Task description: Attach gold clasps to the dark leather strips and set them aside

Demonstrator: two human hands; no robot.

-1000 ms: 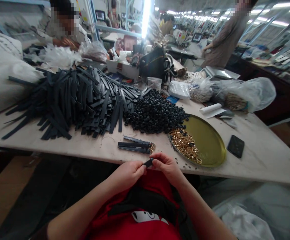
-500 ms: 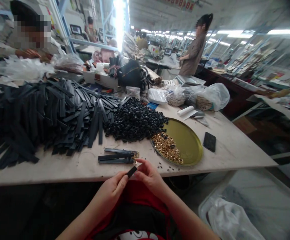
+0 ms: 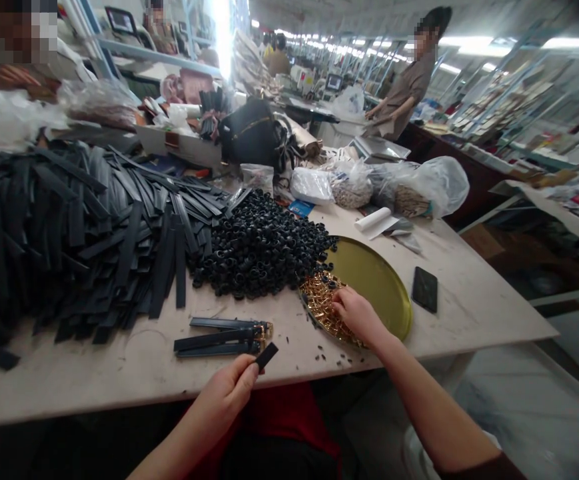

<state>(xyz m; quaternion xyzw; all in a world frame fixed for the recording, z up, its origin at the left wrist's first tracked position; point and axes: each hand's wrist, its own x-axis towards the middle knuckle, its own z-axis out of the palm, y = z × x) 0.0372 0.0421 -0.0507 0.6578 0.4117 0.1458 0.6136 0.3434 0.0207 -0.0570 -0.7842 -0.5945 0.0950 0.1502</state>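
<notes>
Pinched between thumb and fingers of my left hand (image 3: 234, 385) is a black strap (image 3: 267, 357), its end sticking out just over the table's front edge. On the tray's left side, my right hand (image 3: 358, 312) has its fingertips closed down in a heap of gold buckles (image 3: 322, 297); what they pinch is hidden. The heap lies in a round gold tray (image 3: 386, 280). Left of centre, above my left hand, a few black straps with gold buckles (image 3: 219, 341) lie stacked. A large mound of black loops (image 3: 264, 247) spills onto the tray's left rim.
A big pile of loose black straps (image 3: 89, 227) covers the table's left part. A phone (image 3: 424, 289) lies right of the tray. Plastic bags (image 3: 354, 183) and a black bag (image 3: 252, 137) stand behind. A co-worker (image 3: 409, 83) stands farther back.
My right hand has left the strap end and moved right, down into the gold buckles. My left hand keeps the strap. The view has shifted a little.
</notes>
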